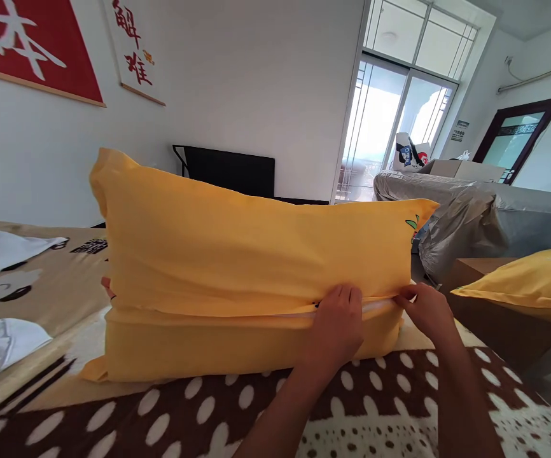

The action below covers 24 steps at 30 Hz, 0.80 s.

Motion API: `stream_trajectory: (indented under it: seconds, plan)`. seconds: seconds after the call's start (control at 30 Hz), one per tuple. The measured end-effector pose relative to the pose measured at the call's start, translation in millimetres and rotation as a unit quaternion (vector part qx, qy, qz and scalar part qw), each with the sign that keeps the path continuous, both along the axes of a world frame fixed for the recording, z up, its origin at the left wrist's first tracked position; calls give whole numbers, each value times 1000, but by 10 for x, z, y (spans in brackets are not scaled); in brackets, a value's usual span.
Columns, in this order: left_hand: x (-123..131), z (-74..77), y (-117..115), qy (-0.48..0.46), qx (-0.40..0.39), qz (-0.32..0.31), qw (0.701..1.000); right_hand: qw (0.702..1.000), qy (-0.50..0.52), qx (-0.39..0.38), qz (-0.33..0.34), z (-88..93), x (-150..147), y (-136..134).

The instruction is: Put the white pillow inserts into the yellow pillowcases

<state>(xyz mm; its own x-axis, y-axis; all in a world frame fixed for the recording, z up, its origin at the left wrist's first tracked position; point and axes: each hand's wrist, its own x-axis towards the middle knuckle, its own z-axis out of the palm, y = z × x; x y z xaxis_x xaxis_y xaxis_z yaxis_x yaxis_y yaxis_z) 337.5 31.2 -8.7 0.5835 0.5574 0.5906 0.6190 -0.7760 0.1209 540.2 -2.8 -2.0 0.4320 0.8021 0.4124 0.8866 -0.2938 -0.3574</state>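
Yellow pillow (237,267) upright on spotted blanket (380,394). Left hand (337,327) closed, pinching pillowcase opening edge near right end. Right hand (425,308) pinching same edge just beside it.

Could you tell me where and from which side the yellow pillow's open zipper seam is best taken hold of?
Probably at the seam's right end, from the near side: on the yellow pillow the opening faces the person, and both the left hand and right hand already pinch its edge there.

A bed covered by a brown, white-dotted blanket (199,407) is carrying a long yellow fabric pillow (237,267), with white cloths (3,251) lying left of the pillow.
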Motion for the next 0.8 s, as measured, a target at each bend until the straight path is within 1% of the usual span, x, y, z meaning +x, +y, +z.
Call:
stream_trajectory:
  seconds: [0.1, 0.33, 0.43, 0.6, 0.7, 0.8]
  plan:
    - [10, 7, -22, 9, 2, -2, 1000, 998, 6, -57, 17, -10, 3, 24]
    - [-16, 64, -49, 22, -25, -9, 999, 990, 0, -135, 31, -23, -40, 46]
    - [-31, 70, -49, 23, -25, -3, 999, 990, -9, -139, 27, -2, -91, 45]
    - [-28, 54, -30, 0, -8, 1, 1000, 988, -21, -153, 15, 104, -184, -39]
    - [-25, 46, -22, 1, 10, -7, 1000, 986, -19, -162, -12, 156, -218, -96]
    - [-23, 33, -14, 19, 30, -15, 999, 986, -12, -161, -37, 158, -215, -93]
